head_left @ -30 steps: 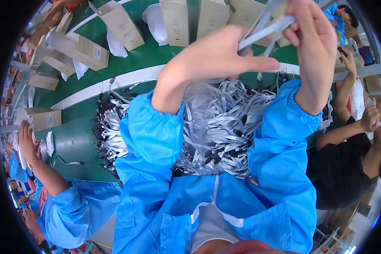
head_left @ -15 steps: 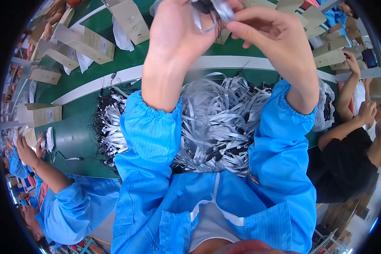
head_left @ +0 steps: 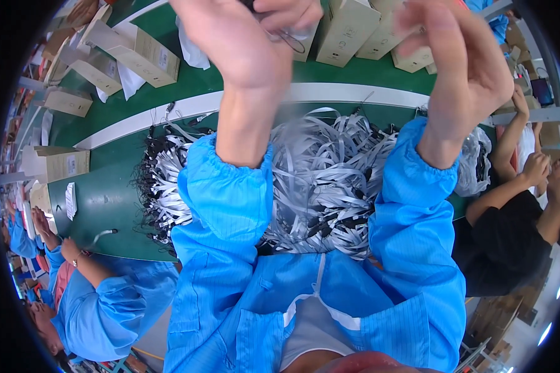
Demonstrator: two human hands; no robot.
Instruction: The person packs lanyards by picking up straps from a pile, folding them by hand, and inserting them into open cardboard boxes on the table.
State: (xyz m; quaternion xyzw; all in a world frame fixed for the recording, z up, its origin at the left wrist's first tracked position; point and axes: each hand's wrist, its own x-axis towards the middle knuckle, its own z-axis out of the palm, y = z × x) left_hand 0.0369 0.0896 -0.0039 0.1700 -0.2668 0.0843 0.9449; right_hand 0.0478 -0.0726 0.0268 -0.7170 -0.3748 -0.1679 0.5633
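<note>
My left hand (head_left: 246, 46) is raised at the top edge, its fingers curled around a lanyard. Only the lanyard's thin dark cord loop (head_left: 294, 42) and a bit of black show; the rest is hidden by the hand or cut off. To the right, my right hand (head_left: 463, 62) is up in the air, slightly blurred, with fingers bent and apart and nothing visible in them. Below and between my forearms lies a big heap of silver-grey lanyards (head_left: 330, 168) with black clips and cords. More lanyards (head_left: 168, 168) are piled left of my left sleeve.
Beyond a white rail (head_left: 336, 92) stand several beige cartons (head_left: 348, 34) on the green table (head_left: 112, 205). A clear plastic bag (head_left: 477, 165) lies right of the heap. At left are a white printed strip (head_left: 71, 202) and one loose lanyard (head_left: 104, 235). Co-workers sit on both sides.
My hands have moved apart: the right went right and let go of the lanyard, the left went up and left with it. The left co-worker's arm drew back from the table.
</note>
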